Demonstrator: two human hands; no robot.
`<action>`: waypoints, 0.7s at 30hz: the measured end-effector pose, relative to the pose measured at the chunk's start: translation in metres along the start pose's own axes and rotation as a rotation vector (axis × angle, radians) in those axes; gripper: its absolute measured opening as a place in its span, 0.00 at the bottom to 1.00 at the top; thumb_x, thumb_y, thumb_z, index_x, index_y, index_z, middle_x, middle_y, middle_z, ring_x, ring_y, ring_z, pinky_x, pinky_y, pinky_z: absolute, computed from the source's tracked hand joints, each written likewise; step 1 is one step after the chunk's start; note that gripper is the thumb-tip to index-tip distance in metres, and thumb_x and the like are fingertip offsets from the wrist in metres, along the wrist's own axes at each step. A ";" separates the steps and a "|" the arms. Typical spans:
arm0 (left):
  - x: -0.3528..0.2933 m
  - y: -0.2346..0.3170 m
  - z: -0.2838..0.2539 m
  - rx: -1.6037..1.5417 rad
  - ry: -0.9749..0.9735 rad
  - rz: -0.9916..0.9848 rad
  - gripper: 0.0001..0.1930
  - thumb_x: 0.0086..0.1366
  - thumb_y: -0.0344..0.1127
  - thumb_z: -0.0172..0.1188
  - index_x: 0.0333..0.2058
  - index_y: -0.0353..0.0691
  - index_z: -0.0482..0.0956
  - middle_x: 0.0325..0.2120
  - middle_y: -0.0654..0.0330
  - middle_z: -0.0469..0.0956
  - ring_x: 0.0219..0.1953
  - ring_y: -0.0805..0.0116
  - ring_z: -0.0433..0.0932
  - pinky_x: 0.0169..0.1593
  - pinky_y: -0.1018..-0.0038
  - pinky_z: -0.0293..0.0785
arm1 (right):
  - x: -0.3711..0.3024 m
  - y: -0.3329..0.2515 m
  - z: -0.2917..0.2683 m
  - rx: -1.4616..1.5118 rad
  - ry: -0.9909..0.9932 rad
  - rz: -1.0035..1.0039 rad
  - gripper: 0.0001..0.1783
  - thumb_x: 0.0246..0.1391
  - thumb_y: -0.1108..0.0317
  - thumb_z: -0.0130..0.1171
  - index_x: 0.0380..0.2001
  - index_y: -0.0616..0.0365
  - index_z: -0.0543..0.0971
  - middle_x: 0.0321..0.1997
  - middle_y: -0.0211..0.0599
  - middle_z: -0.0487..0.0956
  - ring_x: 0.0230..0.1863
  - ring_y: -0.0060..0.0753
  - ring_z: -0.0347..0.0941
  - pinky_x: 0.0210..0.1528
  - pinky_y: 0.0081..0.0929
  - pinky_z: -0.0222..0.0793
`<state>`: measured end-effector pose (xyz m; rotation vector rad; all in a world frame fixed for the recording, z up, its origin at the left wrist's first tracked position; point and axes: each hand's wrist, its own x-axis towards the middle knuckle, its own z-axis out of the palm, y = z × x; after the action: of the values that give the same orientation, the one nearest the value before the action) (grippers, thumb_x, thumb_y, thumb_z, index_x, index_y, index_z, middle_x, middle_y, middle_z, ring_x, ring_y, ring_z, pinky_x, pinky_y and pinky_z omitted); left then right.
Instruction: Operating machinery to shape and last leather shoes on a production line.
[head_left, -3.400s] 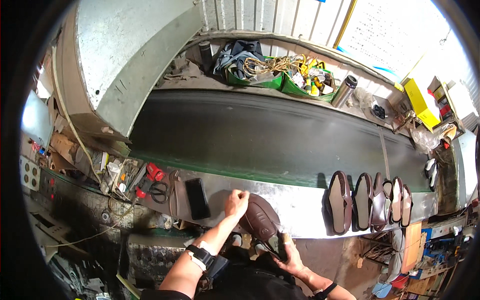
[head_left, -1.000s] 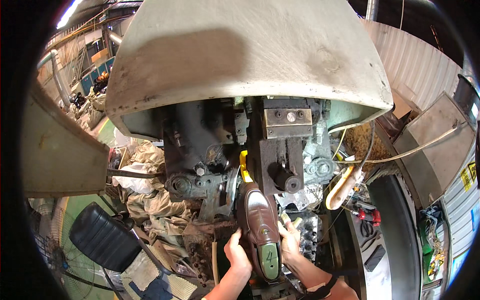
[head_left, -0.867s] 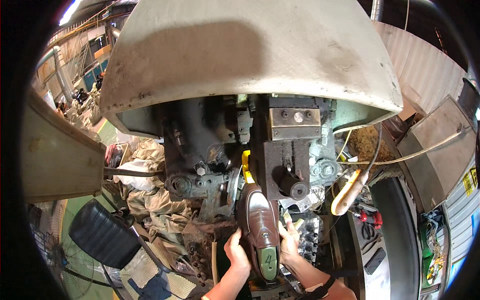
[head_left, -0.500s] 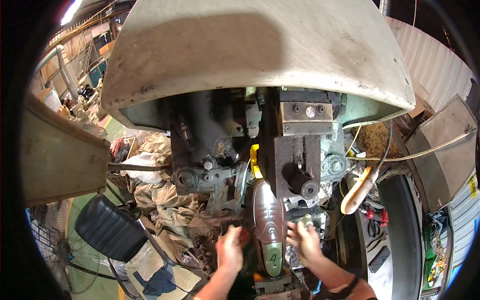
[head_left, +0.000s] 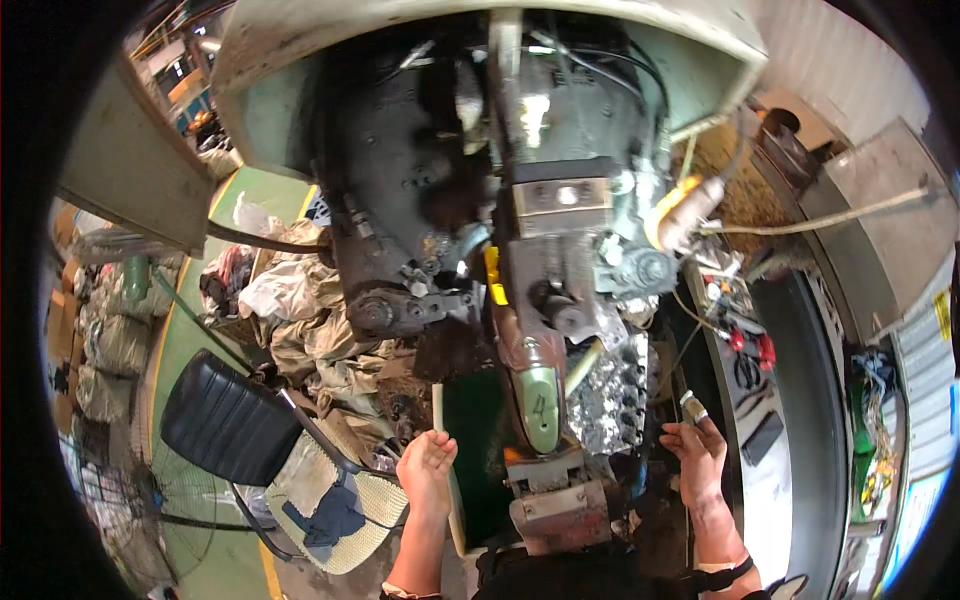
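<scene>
A brown leather shoe upper (head_left: 532, 350) sits on a green last (head_left: 542, 408) at the middle of the machine (head_left: 565, 250), its far end hidden under the dark metal head. My left hand (head_left: 427, 472) is beside the pale edge of a dark green panel (head_left: 475, 455), left of the last. Its fingers are loosely bent, with nothing visible in them. Away to the right of the last, my right hand (head_left: 695, 460) has curled fingers around a small pale piece (head_left: 692, 407), whose kind I cannot make out. Neither hand touches the shoe.
A metal block (head_left: 560, 510) stands below the last. At right, a wooden-handled tool (head_left: 685, 212) hangs by a cord; scissors (head_left: 748, 372) and a phone (head_left: 763, 438) lie on the side ledge. A black chair (head_left: 230, 410) and heaped cloth (head_left: 310, 300) are left.
Both hands have drawn apart from the shoe, the left to the left and the right farther to the right. My view has tilted down, showing more floor and the block below the last.
</scene>
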<state>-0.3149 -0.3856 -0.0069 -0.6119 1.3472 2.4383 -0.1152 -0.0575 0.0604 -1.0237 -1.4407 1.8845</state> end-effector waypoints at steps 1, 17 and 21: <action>-0.004 0.001 0.005 0.017 -0.035 0.029 0.11 0.70 0.40 0.57 0.41 0.39 0.79 0.38 0.56 0.83 0.40 0.60 0.82 0.50 0.62 0.79 | -0.007 0.003 -0.007 0.007 0.014 0.001 0.12 0.65 0.71 0.56 0.49 0.65 0.75 0.38 0.43 0.85 0.33 0.31 0.82 0.43 0.30 0.78; -0.150 -0.061 0.176 0.311 -0.626 0.448 0.14 0.71 0.29 0.52 0.46 0.21 0.77 0.42 0.37 0.81 0.43 0.47 0.83 0.52 0.56 0.83 | -0.137 0.061 -0.224 -0.096 0.319 -0.016 0.22 0.66 0.69 0.58 0.62 0.61 0.73 0.45 0.38 0.85 0.46 0.25 0.79 0.51 0.25 0.76; -0.186 -0.145 0.202 0.424 -0.751 0.237 0.13 0.70 0.32 0.56 0.44 0.24 0.79 0.39 0.46 0.82 0.43 0.50 0.82 0.51 0.58 0.82 | -0.177 0.092 -0.326 -0.176 0.668 -0.147 0.14 0.64 0.68 0.60 0.49 0.63 0.80 0.43 0.42 0.84 0.44 0.22 0.79 0.47 0.29 0.76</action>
<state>-0.1344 -0.1466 0.0747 0.5429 1.5461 2.0750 0.2563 -0.0462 -0.0297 -1.4132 -1.2371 1.1546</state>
